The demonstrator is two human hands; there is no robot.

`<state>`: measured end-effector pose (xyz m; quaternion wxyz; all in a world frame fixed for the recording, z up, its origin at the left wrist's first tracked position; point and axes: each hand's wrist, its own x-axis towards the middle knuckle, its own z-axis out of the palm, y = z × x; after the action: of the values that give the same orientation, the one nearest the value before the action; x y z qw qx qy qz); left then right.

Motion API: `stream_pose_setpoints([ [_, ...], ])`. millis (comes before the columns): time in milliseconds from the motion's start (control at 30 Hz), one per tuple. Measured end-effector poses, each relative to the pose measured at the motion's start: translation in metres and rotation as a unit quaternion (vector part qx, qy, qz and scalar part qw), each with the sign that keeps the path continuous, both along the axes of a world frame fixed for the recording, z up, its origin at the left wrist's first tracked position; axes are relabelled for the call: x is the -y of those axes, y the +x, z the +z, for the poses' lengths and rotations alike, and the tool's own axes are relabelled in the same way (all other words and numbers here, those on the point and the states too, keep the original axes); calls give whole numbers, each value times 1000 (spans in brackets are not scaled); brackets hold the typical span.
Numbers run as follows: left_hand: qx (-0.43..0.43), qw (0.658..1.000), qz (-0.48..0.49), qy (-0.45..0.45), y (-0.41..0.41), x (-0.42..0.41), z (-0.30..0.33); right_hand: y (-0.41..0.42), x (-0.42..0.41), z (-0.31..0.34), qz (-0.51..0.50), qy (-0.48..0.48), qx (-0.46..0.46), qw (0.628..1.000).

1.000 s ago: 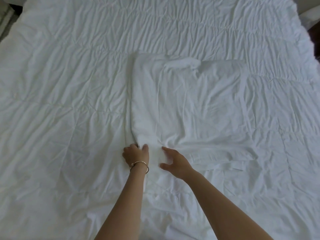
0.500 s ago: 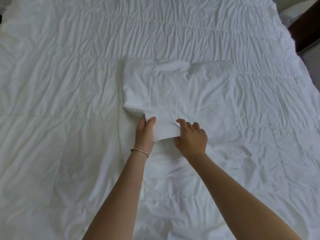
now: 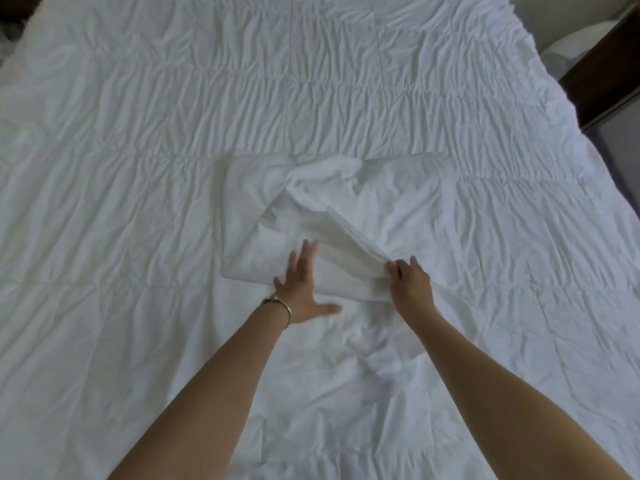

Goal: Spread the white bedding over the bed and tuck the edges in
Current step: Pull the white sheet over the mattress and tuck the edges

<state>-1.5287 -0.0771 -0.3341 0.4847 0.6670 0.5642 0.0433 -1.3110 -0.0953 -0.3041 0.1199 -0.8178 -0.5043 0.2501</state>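
A folded white sheet (image 3: 346, 209) lies in the middle of the bed, on top of a wrinkled white quilted cover (image 3: 138, 150) that fills most of the view. My left hand (image 3: 301, 289), with a gold bangle on the wrist, lies flat with fingers spread on the near left part of the folded sheet. My right hand (image 3: 410, 284) pinches a raised fold of the sheet's near edge, lifting a ridge of layers that runs up and left from the fingers.
The bed's right edge runs diagonally down the right side, with dark wooden furniture (image 3: 602, 74) and a grey floor strip (image 3: 620, 140) beyond it. A dark gap (image 3: 14, 15) shows at the far left corner.
My left hand has let go of the sheet's edge and now presses flat on it. My right hand has moved right, still gripping, and has pulled a fold up.
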Motion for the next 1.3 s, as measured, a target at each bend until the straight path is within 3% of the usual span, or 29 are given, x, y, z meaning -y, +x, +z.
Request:
stream_pose_setpoints([
  [33,-133,983,-117,40,3,-1,-5,1,-6,-1,24,52,5,998],
  [67,-214,958,-180,66,8,-3,-5,1,-10,-3,56,109,-3,992],
  [133,-282,939,-170,102,17,-12,-7,-5,-4,-17,153,175,26,972],
  [267,-353,911,-157,143,9,-37,-28,1,18,-61,210,40,204,955],
  [367,-309,883,-157,317,-5,-69,-34,23,-12,-72,227,53,252,939],
  [433,-304,842,-118,431,-15,-94,-23,37,-58,-60,242,58,289,924],
  [533,-359,795,-49,486,-10,-143,13,40,-127,-18,252,67,390,883],
  [567,-383,802,-28,458,-5,-157,25,37,-148,-3,249,51,415,874],
  [700,-382,904,39,186,19,-204,45,15,-212,22,230,-134,381,885],
  [767,-359,922,70,126,24,-227,51,12,-239,27,211,-145,330,909],
  [900,-322,931,80,149,21,-275,72,19,-279,36,155,-60,226,960],
  [1000,-281,924,104,238,21,-308,94,24,-304,46,102,45,191,975],
  [1067,-241,924,123,270,22,-323,104,29,-319,54,81,65,161,981],
  [1133,-221,928,126,273,25,-330,104,33,-330,58,148,52,145,977],
  [1233,-309,909,52,273,29,-327,83,40,-334,48,337,25,167,926],
  [1300,-321,917,21,235,29,-317,66,41,-331,37,372,-2,218,902],
])
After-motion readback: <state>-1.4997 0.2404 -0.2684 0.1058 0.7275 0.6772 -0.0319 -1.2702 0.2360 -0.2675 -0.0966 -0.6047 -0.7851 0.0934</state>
